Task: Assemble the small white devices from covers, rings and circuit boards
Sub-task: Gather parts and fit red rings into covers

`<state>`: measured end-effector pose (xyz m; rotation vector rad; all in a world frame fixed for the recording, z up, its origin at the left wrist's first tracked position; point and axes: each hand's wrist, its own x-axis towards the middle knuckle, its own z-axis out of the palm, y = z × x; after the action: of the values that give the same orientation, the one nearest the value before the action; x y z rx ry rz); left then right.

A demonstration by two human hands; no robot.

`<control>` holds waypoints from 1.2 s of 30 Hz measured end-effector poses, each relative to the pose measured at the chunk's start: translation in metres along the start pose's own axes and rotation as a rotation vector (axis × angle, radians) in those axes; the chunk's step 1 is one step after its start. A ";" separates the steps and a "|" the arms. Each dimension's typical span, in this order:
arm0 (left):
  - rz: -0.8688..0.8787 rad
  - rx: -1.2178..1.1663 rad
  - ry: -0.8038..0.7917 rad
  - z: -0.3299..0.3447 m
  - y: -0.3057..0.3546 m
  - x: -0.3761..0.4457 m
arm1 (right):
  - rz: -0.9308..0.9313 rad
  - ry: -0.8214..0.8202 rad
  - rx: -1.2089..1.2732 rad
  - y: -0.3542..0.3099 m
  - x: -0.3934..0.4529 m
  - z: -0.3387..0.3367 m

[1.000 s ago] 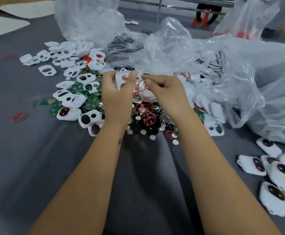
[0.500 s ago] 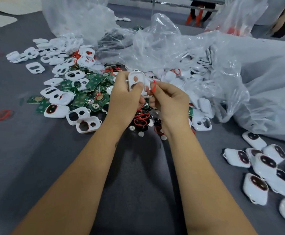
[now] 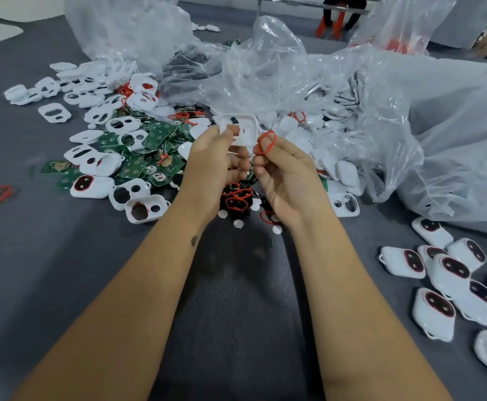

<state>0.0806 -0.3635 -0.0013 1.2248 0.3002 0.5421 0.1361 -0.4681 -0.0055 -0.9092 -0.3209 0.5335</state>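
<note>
Gripped in the left hand [image 3: 216, 157] at frame centre is a white cover [image 3: 240, 130], fingers curled round its lower edge, hollow side toward the viewer. Right hand [image 3: 287, 175] pinches a red ring [image 3: 266, 141] between thumb and forefinger, just beside the cover's right edge; whether they touch cannot be told.

Risk, as judged: the ring looks thin and limp, so it may twist or seat unevenly in the cover's opening if pressed from one side only. A loosened pinch would drop it among the red rings [image 3: 238, 198] piled below the hands, where it would be hard to tell apart.

Covers are smooth, rounded, hard-looking white shells with two cut-outs. Green circuit boards [image 3: 155, 137] left of centre are flat and rectangular. Finished devices [image 3: 433, 312] lie at lower right, dark ovals rimmed in red. Crinkled clear plastic bags [image 3: 265, 70] fill the upper frame over a grey cloth table [image 3: 48, 270].
</note>
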 end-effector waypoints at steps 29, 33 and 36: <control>0.080 0.154 0.030 -0.005 -0.005 0.002 | -0.050 0.072 0.054 -0.005 -0.003 -0.004; -0.030 -0.080 0.075 -0.003 -0.003 0.005 | -0.047 0.052 0.030 -0.005 -0.002 -0.004; -0.027 -0.160 0.035 -0.004 -0.003 0.005 | -0.036 0.029 0.044 -0.005 -0.003 -0.003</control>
<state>0.0838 -0.3583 -0.0048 1.0564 0.2970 0.5539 0.1365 -0.4741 -0.0033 -0.8667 -0.2980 0.4926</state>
